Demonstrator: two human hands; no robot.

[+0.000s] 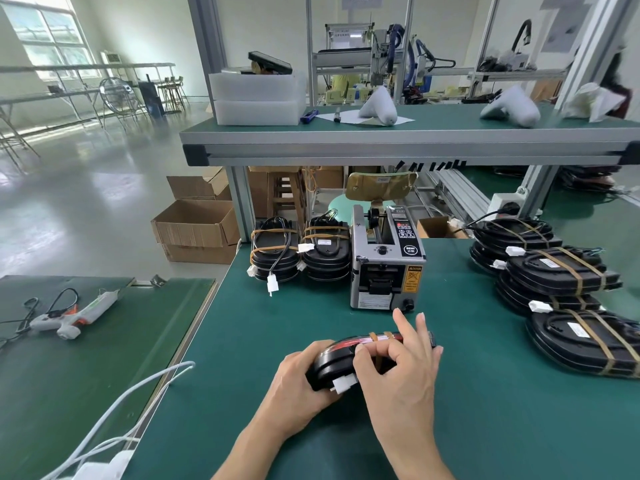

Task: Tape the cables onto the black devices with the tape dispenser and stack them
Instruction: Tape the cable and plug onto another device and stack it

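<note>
A black device (332, 363) stands on its edge on the green mat, just in front of the tape dispenser (386, 258). Red and white cables run along its top edge under two strips of brown tape, and a white connector (343, 384) sticks out at its near end. My left hand (298, 388) grips the device's left end. My right hand (401, 365) lies over its right side, thumb and index finger pressing on the tape, other fingers straight. Two stacks of taped devices (301, 249) stand left of the dispenser.
More taped black devices (561, 282) lie piled at the right. A glue gun (74, 315) rests on the left bench and white cables (131, 403) cross the gap between benches. An upper shelf (398, 147) overhangs the back; cardboard boxes (195, 225) stand on the floor.
</note>
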